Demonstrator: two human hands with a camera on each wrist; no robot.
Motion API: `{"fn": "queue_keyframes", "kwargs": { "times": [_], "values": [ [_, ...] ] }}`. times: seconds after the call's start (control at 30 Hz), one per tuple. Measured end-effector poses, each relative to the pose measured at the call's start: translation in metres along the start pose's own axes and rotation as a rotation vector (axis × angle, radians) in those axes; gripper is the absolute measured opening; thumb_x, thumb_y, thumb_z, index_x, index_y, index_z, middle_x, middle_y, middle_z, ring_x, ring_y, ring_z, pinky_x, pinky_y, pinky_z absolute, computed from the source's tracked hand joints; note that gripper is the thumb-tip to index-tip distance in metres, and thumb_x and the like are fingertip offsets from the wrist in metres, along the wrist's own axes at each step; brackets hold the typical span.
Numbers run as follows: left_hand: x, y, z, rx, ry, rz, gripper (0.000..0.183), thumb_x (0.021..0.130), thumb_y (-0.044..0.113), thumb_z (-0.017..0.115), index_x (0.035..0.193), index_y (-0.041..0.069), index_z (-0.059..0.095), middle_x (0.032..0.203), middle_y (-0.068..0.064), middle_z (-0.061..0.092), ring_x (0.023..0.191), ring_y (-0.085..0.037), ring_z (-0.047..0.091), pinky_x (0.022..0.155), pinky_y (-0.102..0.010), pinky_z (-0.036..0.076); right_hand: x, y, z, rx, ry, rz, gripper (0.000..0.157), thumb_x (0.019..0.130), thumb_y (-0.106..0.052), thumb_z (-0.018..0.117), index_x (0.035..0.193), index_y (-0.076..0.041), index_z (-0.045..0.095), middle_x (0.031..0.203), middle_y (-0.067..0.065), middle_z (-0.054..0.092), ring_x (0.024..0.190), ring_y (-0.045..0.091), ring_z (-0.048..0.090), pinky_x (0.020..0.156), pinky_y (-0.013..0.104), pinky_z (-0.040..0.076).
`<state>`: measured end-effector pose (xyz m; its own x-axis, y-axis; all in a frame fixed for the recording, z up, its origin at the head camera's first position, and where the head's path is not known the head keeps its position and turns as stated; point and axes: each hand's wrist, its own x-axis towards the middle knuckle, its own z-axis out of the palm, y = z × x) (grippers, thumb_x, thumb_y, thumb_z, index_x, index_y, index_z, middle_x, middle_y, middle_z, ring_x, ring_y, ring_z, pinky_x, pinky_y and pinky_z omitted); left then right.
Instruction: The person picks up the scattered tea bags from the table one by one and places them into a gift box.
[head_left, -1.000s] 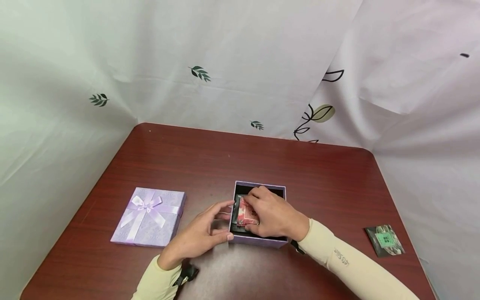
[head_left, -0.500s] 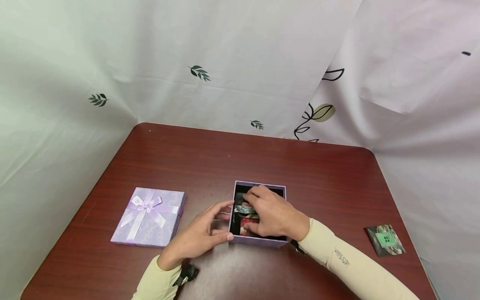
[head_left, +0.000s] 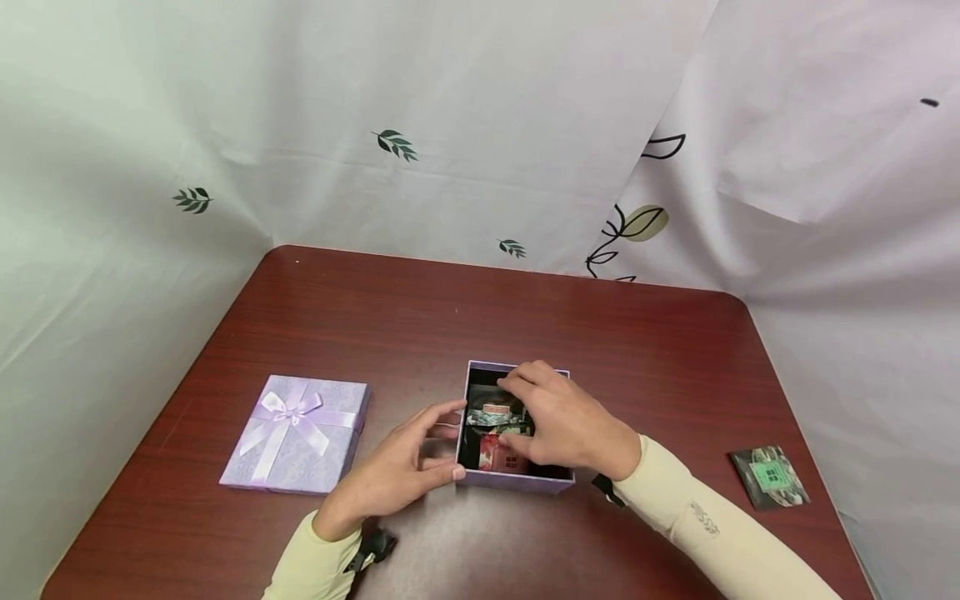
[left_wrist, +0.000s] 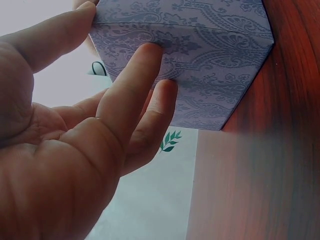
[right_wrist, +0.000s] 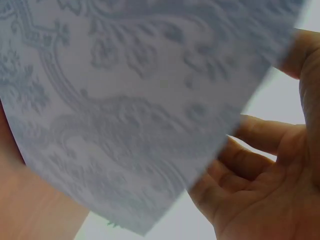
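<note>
A lilac patterned box [head_left: 517,481] stands uncovered in the middle of the table, its inside black. My left hand [head_left: 408,467] steadies its left side, fingertips [left_wrist: 150,52] touching the wall and thumb at the near corner. Inside the box lie a dark flat packet [head_left: 491,419] with a small red label and a red packet [head_left: 491,454] nearer me. My right hand [head_left: 566,421] is over the box's right half, thumb and fingers apart, partly covering the packets; nothing shows between them. In the right wrist view, the box wall [right_wrist: 125,110] hides its fingertips.
The lilac lid [head_left: 300,433] with a ribbon bow lies on the table to the left. A dark packet with a green label [head_left: 768,477] lies far right. Pale curtains with leaf prints [head_left: 450,192] surround the reddish-brown table [head_left: 360,308].
The red packet held in my right hand has gone down into the box beside the dark packet. That hand has then let go, spread its fingers and lifted slightly rightward. My left hand stays put.
</note>
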<state>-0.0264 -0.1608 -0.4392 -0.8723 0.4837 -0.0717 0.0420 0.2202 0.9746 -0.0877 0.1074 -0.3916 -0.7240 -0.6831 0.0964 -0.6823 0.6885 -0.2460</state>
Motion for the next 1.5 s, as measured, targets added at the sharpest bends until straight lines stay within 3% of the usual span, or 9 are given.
{"fn": "queue_keyframes", "kwargs": {
  "times": [0.3, 0.63, 0.87, 1.23, 1.37, 1.5],
  "values": [
    [-0.001, 0.002, -0.001, 0.001, 0.0, 0.01, 0.08, 0.095, 0.013, 0.08, 0.162, 0.006, 0.036, 0.148, -0.027, 0.052, 0.135, -0.046, 0.057, 0.101, -0.027, 0.061, -0.011, 0.011, -0.021, 0.034, 0.109, 0.022, 0.066, 0.082, -0.04, 0.09, 0.134, -0.007, 0.069, 0.129, 0.003, 0.066, 0.116, 0.018, 0.062, 0.097, 0.039, 0.062],
    [-0.002, 0.004, -0.002, 0.0, 0.008, 0.0, 0.081, 0.095, 0.013, 0.08, 0.162, 0.006, 0.036, 0.148, -0.027, 0.052, 0.135, -0.045, 0.057, 0.1, -0.025, 0.061, -0.035, 0.034, -0.041, 0.068, 0.145, 0.158, 0.067, 0.085, -0.038, 0.088, 0.14, -0.007, 0.066, 0.131, 0.005, 0.068, 0.124, 0.027, 0.062, 0.107, 0.054, 0.056],
    [-0.001, 0.003, -0.002, 0.007, 0.009, 0.004, 0.081, 0.095, 0.013, 0.081, 0.162, 0.006, 0.036, 0.148, -0.026, 0.053, 0.134, -0.045, 0.058, 0.099, -0.025, 0.061, -0.059, 0.056, -0.053, 0.053, 0.223, 0.216, 0.066, 0.083, -0.035, 0.089, 0.137, -0.003, 0.067, 0.129, 0.01, 0.07, 0.123, 0.033, 0.064, 0.103, 0.06, 0.055],
    [0.001, 0.003, 0.001, -0.006, 0.003, 0.01, 0.082, 0.095, 0.012, 0.08, 0.162, 0.006, 0.035, 0.147, -0.026, 0.054, 0.133, -0.046, 0.058, 0.099, -0.028, 0.063, -0.131, 0.101, -0.058, -0.014, 0.355, 0.373, 0.063, 0.079, -0.03, 0.093, 0.132, -0.005, 0.07, 0.123, 0.015, 0.071, 0.113, 0.037, 0.066, 0.085, 0.056, 0.053],
    [0.0, 0.004, 0.001, -0.001, 0.006, 0.0, 0.082, 0.094, 0.012, 0.081, 0.162, 0.006, 0.035, 0.147, -0.026, 0.054, 0.133, -0.045, 0.058, 0.099, -0.029, 0.063, -0.162, 0.116, -0.055, 0.003, 0.332, 0.465, 0.064, 0.083, -0.031, 0.091, 0.135, -0.003, 0.067, 0.127, 0.02, 0.068, 0.111, 0.042, 0.063, 0.08, 0.056, 0.049],
    [0.0, 0.004, 0.0, 0.001, 0.005, 0.003, 0.081, 0.095, 0.013, 0.081, 0.162, 0.006, 0.035, 0.147, -0.027, 0.053, 0.134, -0.046, 0.058, 0.1, -0.029, 0.063, -0.185, 0.126, -0.053, 0.01, 0.282, 0.556, 0.066, 0.087, -0.035, 0.087, 0.137, 0.001, 0.064, 0.13, 0.025, 0.064, 0.096, 0.037, 0.064, 0.073, 0.051, 0.05]
  ]
}}
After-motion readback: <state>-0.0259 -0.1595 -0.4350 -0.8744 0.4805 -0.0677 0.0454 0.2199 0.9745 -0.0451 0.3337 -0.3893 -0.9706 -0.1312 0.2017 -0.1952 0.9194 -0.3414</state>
